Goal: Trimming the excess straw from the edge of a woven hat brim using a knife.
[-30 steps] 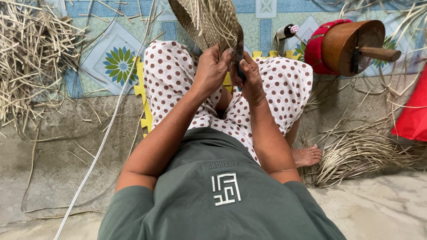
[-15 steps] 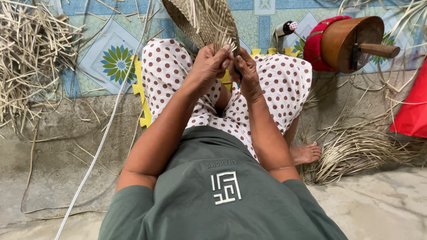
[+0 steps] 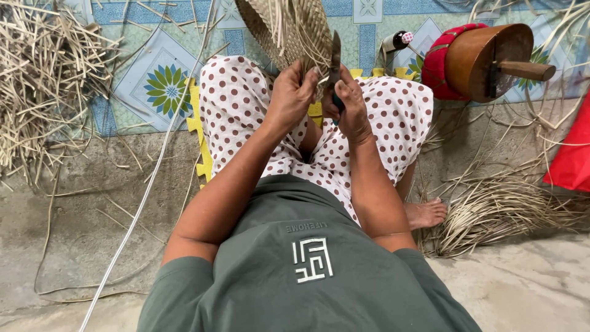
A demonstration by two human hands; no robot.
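Note:
A woven straw piece (image 3: pixel 289 27) rises from my lap toward the top edge of the head view. My left hand (image 3: pixel 294 92) grips its lower edge, fingers curled around the loose strands. My right hand (image 3: pixel 350 101) sits just to the right, closed around the teal handle of a knife (image 3: pixel 335 58). The blade points up along the woven edge. Both hands are over my legs, which wear white trousers with dark red dots (image 3: pixel 239 104).
A heap of dry straw strips (image 3: pixel 43 86) lies at the left, another bundle (image 3: pixel 504 209) by my bare foot (image 3: pixel 424 212) at the right. A round wooden block with a handle (image 3: pixel 491 58) rests on a red cushion. A patterned mat (image 3: pixel 160 80) covers the floor ahead.
My hands have shifted slightly and the knife blade now stands upright against the woven edge. The woven piece has tilted a little.

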